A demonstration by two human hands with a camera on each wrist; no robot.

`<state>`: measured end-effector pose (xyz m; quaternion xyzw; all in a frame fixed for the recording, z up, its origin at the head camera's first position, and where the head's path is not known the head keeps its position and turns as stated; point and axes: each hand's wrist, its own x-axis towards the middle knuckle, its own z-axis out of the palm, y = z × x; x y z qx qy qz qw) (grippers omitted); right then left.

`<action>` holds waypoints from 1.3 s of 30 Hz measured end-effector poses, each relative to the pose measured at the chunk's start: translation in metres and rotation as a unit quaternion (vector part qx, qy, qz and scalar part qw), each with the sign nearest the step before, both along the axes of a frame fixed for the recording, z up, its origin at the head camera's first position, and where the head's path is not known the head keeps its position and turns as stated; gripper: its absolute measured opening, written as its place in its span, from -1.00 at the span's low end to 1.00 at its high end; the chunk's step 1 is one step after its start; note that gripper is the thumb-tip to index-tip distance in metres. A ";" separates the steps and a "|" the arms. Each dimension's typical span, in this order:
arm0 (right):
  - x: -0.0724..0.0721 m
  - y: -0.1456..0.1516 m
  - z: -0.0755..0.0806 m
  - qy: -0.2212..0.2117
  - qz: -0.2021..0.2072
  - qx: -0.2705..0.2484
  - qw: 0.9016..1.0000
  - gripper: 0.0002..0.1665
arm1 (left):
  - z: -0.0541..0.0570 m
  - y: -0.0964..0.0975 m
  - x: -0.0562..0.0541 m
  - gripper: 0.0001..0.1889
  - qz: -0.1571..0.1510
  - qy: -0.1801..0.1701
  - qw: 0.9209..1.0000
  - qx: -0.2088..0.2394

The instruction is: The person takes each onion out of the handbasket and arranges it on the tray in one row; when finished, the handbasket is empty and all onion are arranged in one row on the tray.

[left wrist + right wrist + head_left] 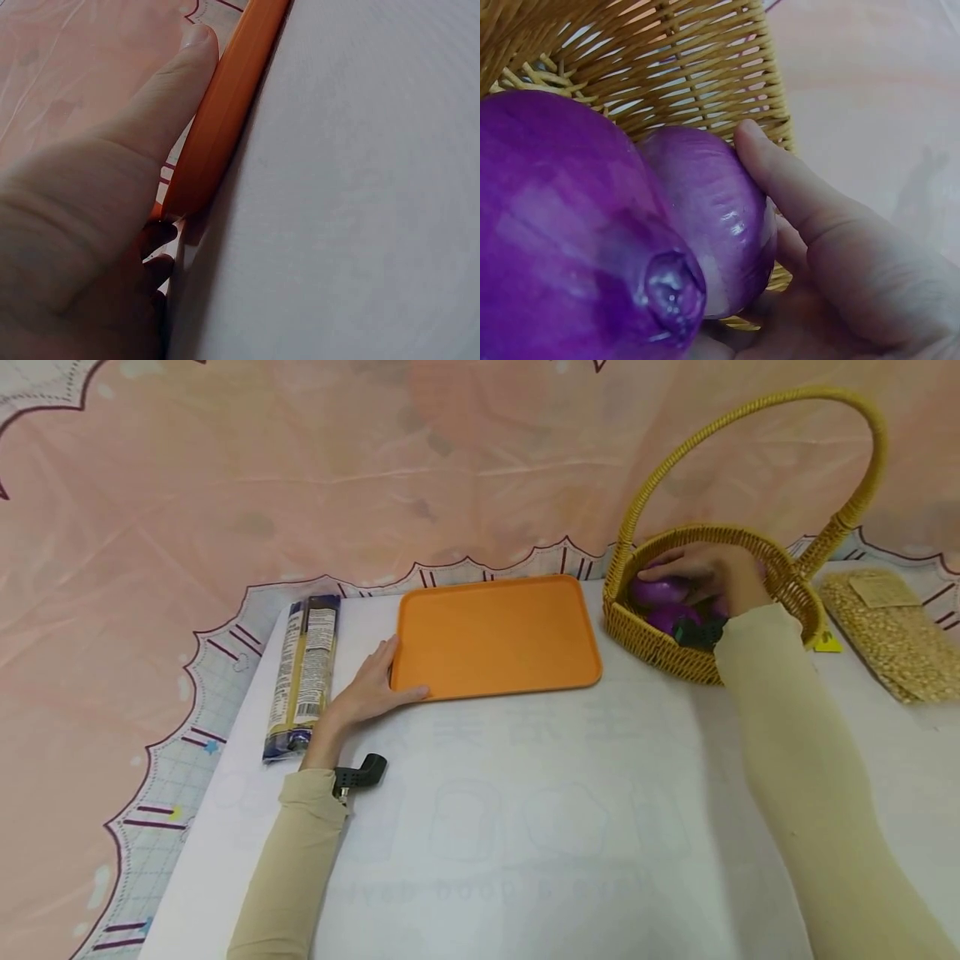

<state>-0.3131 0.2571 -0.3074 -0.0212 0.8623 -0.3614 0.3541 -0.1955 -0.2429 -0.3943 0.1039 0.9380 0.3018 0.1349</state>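
At the near left corner of an orange tray, my left hand rests with its thumb along the front edge and its other fingers by the left side. The left wrist view shows that thumb straight against the tray's rim. My right hand reaches into a wicker basket with a tall handle. Between thumb and fingers it holds a shiny purple onion, its fingers partly hidden behind it. A larger-looking purple onion sits closer to the right wrist camera, overlapping the held one.
Left of the tray lies a long dark blue and yellow packet. A clear bag of pale kernels lies right of the basket, with a small yellow tag between them. A pinkish patterned cloth hangs behind the white table.
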 end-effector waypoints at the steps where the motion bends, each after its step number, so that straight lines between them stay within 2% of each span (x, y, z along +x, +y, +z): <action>1: 0.000 0.001 0.000 0.000 -0.001 0.004 1.000 -0.04 | 0.000 0.000 0.000 0.15 -0.001 0.001 1.000 0.001; 8: 0.003 0.003 0.001 -0.018 -0.026 0.019 0.999 0.01 | 0.000 0.002 -0.001 0.15 -0.002 0.001 1.000 0.005; 16: 0.003 0.002 -0.001 0.005 0.020 0.027 0.999 -0.02 | 0.000 0.002 0.000 0.15 -0.001 -0.002 1.000 0.006; 20: 0.004 0.002 0.001 0.003 0.032 0.030 0.999 -0.03 | 0.000 0.001 0.000 0.15 -0.001 0.000 1.000 0.007; 32: 0.005 -0.003 0.007 -0.034 0.019 0.037 0.999 0.00 | 0.000 0.000 0.005 0.16 0.005 -0.005 1.000 0.003; 34: 0.005 -0.003 0.008 -0.031 0.019 0.040 0.999 0.00 | 0.000 -0.001 0.005 0.17 0.006 -0.006 1.000 0.002; 39: 0.004 -0.006 0.004 0.003 0.063 0.046 0.997 -0.01 | 0.001 -0.001 0.006 0.16 0.008 -0.004 1.000 0.004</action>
